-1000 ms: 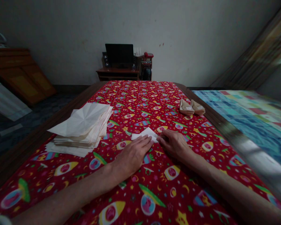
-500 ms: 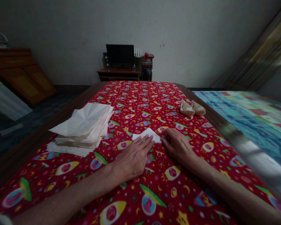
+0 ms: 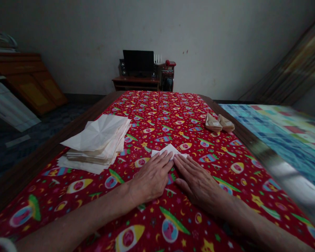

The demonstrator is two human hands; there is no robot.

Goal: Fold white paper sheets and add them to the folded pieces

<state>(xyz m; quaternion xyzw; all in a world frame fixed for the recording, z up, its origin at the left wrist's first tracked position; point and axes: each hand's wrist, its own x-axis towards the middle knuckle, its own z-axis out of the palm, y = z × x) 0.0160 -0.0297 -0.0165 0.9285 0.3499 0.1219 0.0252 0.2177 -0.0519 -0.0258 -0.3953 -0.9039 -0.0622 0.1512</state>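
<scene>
A small folded sheet of white paper (image 3: 170,148) lies on the red patterned cloth, its pointed top facing away from me. My left hand (image 3: 155,176) rests flat on its left part, fingers stretched out. My right hand (image 3: 196,176) lies flat on its right part, fingers extended and the thumb apart. Both hands cover the paper's near edge, and their fingertips almost meet. To the left is a stack of creased white paper sheets (image 3: 99,134). Folded brownish paper pieces (image 3: 219,123) stand at the right edge of the cloth.
The red cloth (image 3: 157,112) covers a dark wooden table (image 3: 93,105). Beyond it stands a desk with a black monitor (image 3: 138,63) and a red telephone (image 3: 170,63). A wooden cabinet (image 3: 36,84) is at the left; a bed with a checkered cover (image 3: 273,140) adjoins the right.
My right hand has gone from curled fingers at the paper's right corner to lying flat on it. My left hand stays on the paper. The view has shifted slightly.
</scene>
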